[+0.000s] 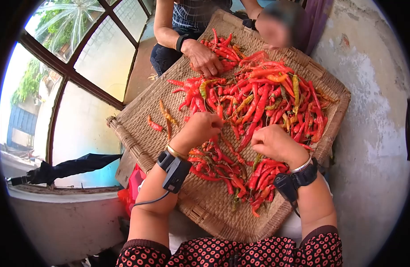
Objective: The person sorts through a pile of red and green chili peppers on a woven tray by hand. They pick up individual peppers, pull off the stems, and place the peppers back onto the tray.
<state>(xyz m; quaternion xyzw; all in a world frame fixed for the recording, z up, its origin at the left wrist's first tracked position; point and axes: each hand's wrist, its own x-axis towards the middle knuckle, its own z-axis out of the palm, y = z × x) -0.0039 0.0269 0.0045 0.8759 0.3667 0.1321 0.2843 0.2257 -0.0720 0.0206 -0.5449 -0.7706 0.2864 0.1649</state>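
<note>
Red chili peppers (265, 91) lie heaped over a woven tray (140, 109), a few of them yellowish or greenish. My left hand (199, 130) is over the middle of the tray, its fingers curled together at the near edge of the heap. To its right, my right hand (276, 143) also has its fingers bent in a pinch, close above the peppers. What either hand holds, if anything, is hidden or too small to make out. Nearer to me are two smaller piles, one of mixed chilies (211, 164) below my left hand and one of red chilies (262, 178) below my right.
Across the tray another person's hand (206, 58) reaches into the peppers at the far side. Several loose chilies (155, 124) lie on the left of the weave. A black folded umbrella (76, 168) rests by the window at left; a worn wall (365, 111) stands right.
</note>
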